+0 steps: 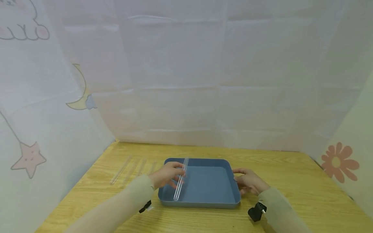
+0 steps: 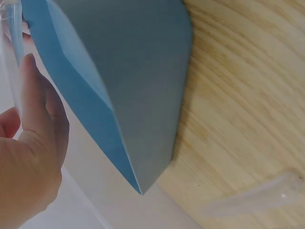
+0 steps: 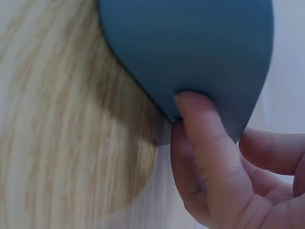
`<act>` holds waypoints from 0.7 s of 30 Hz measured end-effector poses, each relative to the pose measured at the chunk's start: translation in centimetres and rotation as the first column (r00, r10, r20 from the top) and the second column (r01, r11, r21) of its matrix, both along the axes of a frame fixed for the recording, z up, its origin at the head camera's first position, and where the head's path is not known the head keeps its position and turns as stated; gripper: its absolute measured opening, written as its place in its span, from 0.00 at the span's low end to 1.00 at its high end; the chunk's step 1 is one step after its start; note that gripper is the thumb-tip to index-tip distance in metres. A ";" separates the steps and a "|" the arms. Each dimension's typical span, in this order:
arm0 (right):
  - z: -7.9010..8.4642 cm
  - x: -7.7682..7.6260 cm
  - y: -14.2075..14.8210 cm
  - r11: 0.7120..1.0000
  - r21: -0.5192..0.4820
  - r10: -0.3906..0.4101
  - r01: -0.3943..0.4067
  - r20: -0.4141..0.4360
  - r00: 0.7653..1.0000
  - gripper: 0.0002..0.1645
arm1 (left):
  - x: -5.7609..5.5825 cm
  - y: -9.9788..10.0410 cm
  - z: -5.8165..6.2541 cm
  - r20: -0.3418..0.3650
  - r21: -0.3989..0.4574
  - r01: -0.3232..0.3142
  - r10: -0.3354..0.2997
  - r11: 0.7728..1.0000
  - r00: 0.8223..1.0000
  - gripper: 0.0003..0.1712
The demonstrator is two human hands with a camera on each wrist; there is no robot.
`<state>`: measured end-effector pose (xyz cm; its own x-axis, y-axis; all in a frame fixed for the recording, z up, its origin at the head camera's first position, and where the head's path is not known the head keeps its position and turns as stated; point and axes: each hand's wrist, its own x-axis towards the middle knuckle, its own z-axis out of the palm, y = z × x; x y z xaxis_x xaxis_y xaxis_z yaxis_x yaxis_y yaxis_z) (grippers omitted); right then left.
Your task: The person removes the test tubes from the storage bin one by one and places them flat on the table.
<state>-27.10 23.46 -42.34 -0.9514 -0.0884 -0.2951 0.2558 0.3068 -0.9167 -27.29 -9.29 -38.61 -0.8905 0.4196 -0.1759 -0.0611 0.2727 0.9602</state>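
My left hand (image 1: 170, 174) pinches a clear test tube (image 1: 179, 186) between thumb and fingers, over the left part of a blue-grey rectangular tray (image 1: 209, 184). The tube slants, its rounded end toward me; whether it touches the tray floor I cannot tell. In the left wrist view, part of the tube (image 2: 10, 52) shows beside the fingers, at the tray's outer wall (image 2: 143, 86). My right hand (image 1: 247, 182) grips the tray's right side. In the right wrist view, one fingertip presses the outer wall (image 3: 190, 52) while another finger lies at its edge.
Several more clear tubes (image 1: 120, 171) lie on the wooden table (image 1: 276, 174) left of the tray, partly behind my left forearm. One tube (image 2: 257, 195) shows in the left wrist view. Pale printed cloth (image 1: 204, 81) hangs behind the table and along both sides.
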 end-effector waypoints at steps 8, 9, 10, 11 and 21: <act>0.2 -0.1 0.0 0.999 -0.021 0.033 -0.033 -0.015 0.999 0.27 | 0.3 -2.5 -0.2 -0.020 -0.029 -0.048 0.048 0.998 0.999 0.27; 0.3 -0.2 0.0 0.999 -0.018 0.035 -0.036 -0.019 0.999 0.27 | 0.3 -2.8 -0.1 -0.024 -0.027 -0.056 0.056 0.998 0.998 0.27; 0.5 -0.3 -0.1 0.999 -0.019 0.033 -0.033 -0.024 0.999 0.27 | 0.3 -3.2 -0.1 -0.029 -0.026 -0.063 0.063 0.998 0.998 0.28; 0.6 -0.4 -0.1 0.999 -0.021 0.028 -0.029 -0.028 0.999 0.27 | 0.3 -3.5 0.0 -0.034 -0.023 -0.068 0.067 0.997 0.997 0.28; 0.3 0.4 -0.1 1.000 -0.018 0.001 -0.001 -0.015 1.000 0.26 | 1.5 -6.1 -0.5 -0.029 -0.024 -0.074 0.073 0.997 0.997 0.32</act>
